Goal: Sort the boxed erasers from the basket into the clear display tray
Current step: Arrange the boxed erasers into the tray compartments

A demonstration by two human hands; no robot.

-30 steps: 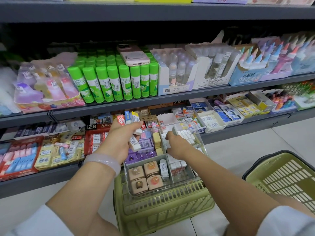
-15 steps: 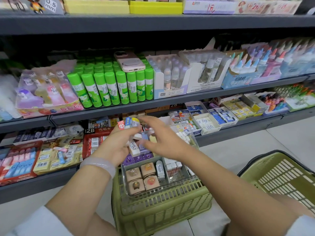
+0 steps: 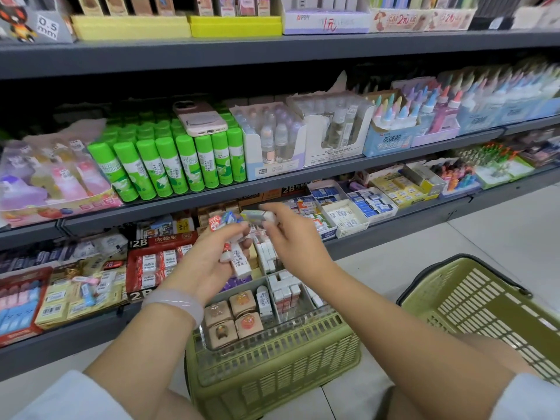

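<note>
A: Green basket (image 3: 272, 374), front: holds what?
B: 1 clear display tray (image 3: 291, 324) resting on its rim. Near compartment: 4 square boxed items (image 3: 231, 318). Next compartment: white boxed erasers (image 3: 283, 294) standing upright.
A: Second basket (image 3: 485, 301)?
B: To the right on the floor; contents hidden.
A: Hands?
B: Left hand (image 3: 209, 259) grips a bunch of boxed erasers (image 3: 239, 262) above the tray. Right hand (image 3: 291, 241) pinches 1 small box (image 3: 257, 216) at its fingertips.

Both hands (image 3: 209, 262) (image 3: 291, 237) gripping boxed erasers (image 3: 257, 216) above tray (image 3: 306, 321)
</note>
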